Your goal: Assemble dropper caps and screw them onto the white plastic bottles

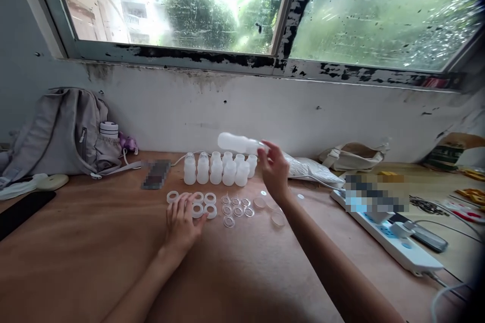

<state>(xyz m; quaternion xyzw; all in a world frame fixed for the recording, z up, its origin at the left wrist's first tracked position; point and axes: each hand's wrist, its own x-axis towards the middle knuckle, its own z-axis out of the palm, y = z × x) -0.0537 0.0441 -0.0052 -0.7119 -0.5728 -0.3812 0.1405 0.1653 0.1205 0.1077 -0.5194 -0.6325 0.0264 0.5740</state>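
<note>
Left edge: a dark flat object is cut off by the picture's border, so you cannot tell its full shape.
Backpack: the grey backpack stands at far left against the wall, its left side running towards the border.
Phone-like slab: its face is blurred out.
Your left hand: loosely spread, palm down, thumb apart from the fingers; you cannot tell whether the fingertips press on anything.
White rings: five show around those fingers; the hand hides any beneath it.
Standing bottles: upright white ones in a cluster on the far tabletop; the back ones are partly masked.
Clear rings: in a group right of the white ones, faint against the wood.
Raised bottle: held sideways above the cluster.
Your right hand: pinches its right end, hiding part of it.
Clear discs: thin, barely visible beside your right forearm.
Plastic packet: partly behind that hand.
Power strip: the upper plugs are pixelated.
</note>
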